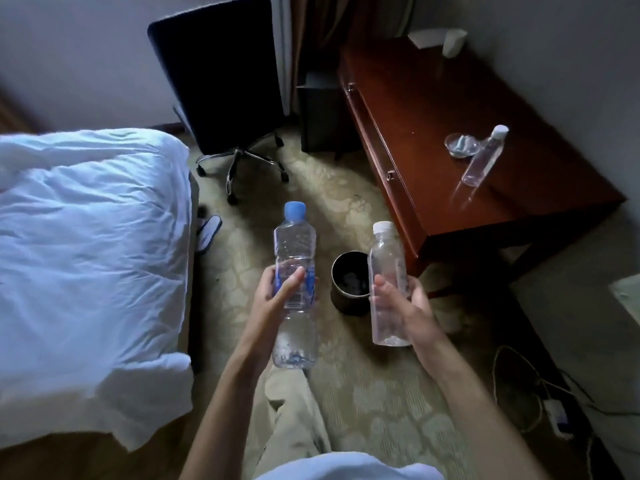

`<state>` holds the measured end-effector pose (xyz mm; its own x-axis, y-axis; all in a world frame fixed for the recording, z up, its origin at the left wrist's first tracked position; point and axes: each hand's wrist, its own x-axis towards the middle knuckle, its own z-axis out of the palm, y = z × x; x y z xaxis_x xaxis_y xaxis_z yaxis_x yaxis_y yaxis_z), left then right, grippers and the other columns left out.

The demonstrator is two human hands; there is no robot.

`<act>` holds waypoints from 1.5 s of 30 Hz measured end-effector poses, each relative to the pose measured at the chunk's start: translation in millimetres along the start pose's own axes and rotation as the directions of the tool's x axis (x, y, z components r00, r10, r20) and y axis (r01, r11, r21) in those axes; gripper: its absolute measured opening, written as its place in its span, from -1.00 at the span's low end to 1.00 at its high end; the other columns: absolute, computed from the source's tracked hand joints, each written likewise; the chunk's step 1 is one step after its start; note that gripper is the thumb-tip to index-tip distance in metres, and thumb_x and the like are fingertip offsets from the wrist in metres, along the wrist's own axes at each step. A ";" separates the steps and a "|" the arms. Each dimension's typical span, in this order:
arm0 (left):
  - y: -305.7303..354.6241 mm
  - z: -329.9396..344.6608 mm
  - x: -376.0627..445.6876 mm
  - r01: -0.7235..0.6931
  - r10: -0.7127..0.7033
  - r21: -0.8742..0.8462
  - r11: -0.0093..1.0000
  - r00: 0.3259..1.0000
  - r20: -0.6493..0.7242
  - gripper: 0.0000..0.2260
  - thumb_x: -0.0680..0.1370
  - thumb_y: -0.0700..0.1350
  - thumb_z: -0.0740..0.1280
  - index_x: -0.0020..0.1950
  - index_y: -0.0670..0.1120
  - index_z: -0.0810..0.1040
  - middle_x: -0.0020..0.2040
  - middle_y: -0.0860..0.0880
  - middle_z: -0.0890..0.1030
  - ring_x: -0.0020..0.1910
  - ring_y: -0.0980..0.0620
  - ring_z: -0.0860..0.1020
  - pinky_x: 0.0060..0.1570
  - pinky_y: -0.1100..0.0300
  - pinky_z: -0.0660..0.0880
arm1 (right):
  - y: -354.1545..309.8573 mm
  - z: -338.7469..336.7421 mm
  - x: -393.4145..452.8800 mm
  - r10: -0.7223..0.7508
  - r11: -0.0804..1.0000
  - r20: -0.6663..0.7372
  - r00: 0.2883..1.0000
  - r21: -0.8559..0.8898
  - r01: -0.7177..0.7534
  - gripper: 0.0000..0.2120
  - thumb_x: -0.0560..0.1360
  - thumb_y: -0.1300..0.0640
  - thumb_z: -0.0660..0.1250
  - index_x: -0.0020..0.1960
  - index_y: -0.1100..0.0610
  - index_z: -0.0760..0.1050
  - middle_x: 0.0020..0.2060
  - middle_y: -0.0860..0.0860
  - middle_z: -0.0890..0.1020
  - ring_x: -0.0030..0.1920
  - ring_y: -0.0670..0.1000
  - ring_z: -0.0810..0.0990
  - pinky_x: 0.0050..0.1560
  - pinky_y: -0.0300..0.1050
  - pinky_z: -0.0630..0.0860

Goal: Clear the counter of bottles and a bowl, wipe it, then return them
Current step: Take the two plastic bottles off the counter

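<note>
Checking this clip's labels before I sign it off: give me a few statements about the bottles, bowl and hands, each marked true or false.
1. The left hand holds the blue-capped bottle. True.
2. The right hand is empty. False: it holds the white-capped bottle.
3. A third bottle stands on the wooden counter. True.
4. The glass bowl lies on the bed. False: it sits on the counter beside the third bottle.
5. The bin stands on the floor between the two held bottles in this view. True.
</note>
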<state>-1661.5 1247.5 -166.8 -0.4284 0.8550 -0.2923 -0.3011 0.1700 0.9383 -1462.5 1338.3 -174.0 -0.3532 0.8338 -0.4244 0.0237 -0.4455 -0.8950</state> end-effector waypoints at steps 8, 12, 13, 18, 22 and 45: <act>68.6 7.9 218.5 0.072 -0.086 0.061 0.996 0.958 0.273 -0.59 0.48 0.05 0.43 0.22 -0.13 0.45 -0.02 -0.21 0.61 -0.18 -0.07 0.61 -0.27 0.09 0.57 | -56.7 43.9 149.6 0.036 0.987 -0.270 0.962 0.163 0.008 -0.42 0.38 -0.04 0.48 0.30 0.07 0.36 0.18 0.08 0.62 0.00 -0.01 0.67 -0.03 -0.13 0.61; 115.7 39.8 306.6 0.046 -0.095 0.123 0.991 0.897 0.432 -0.60 0.48 0.03 0.43 0.23 -0.12 0.45 -0.07 -0.13 0.63 -0.21 -0.04 0.61 -0.28 0.06 0.55 | -102.0 47.2 203.9 0.000 0.992 -0.412 0.911 0.114 0.051 -0.44 0.33 -0.22 0.48 0.23 -0.07 0.39 0.17 -0.04 0.63 0.12 -0.03 0.63 0.15 -0.05 0.52; 122.7 49.7 324.8 0.058 -0.111 0.128 0.990 0.880 0.461 -0.59 0.47 0.03 0.42 0.24 -0.10 0.45 -0.06 -0.12 0.64 -0.20 -0.05 0.63 -0.27 0.05 0.57 | -110.0 45.5 213.6 0.006 0.993 -0.443 0.896 0.105 0.046 -0.43 0.28 -0.28 0.46 0.20 -0.11 0.40 0.16 -0.07 0.63 0.14 -0.04 0.61 0.17 -0.04 0.47; 121.8 102.8 406.7 0.114 -0.214 0.200 0.973 0.774 0.597 -0.55 0.45 0.06 0.45 0.27 -0.07 0.45 0.01 -0.16 0.65 -0.13 -0.12 0.64 -0.27 0.05 0.58 | -124.6 27.7 263.7 0.069 0.985 -0.610 0.789 0.166 0.043 -0.48 0.24 -0.36 0.43 0.10 -0.19 0.44 0.10 -0.13 0.63 0.15 -0.04 0.58 0.28 0.07 0.42; 102.9 146.1 461.7 0.132 -0.288 0.277 0.952 0.694 0.659 -0.60 0.48 0.02 0.45 0.24 -0.07 0.45 -0.06 -0.12 0.61 -0.20 -0.06 0.59 -0.29 0.08 0.56 | -122.1 9.7 309.2 0.126 0.969 -0.681 0.721 0.241 0.058 -0.70 0.40 -0.24 0.39 0.05 -0.17 0.43 0.11 -0.18 0.55 0.16 -0.05 0.50 0.18 -0.01 0.35; 41.3 334.0 661.9 -0.558 -0.311 0.306 0.771 0.089 0.946 -0.38 0.26 -0.25 0.62 0.24 -0.03 0.46 0.06 0.01 0.63 -0.10 0.10 0.65 -0.25 0.33 0.59 | -108.9 -43.9 466.3 0.097 0.995 -0.995 0.039 0.098 0.033 -0.28 0.13 0.28 0.65 0.10 0.03 0.29 0.07 -0.03 0.60 0.09 -0.07 0.59 0.02 -0.33 0.44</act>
<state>-1672.9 1984.1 -259.9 0.8615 0.4873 -0.1428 0.2673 -0.1961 0.9434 -1588.7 1789.9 -280.4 0.9186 0.3139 -0.2400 -0.0797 -0.4477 -0.8906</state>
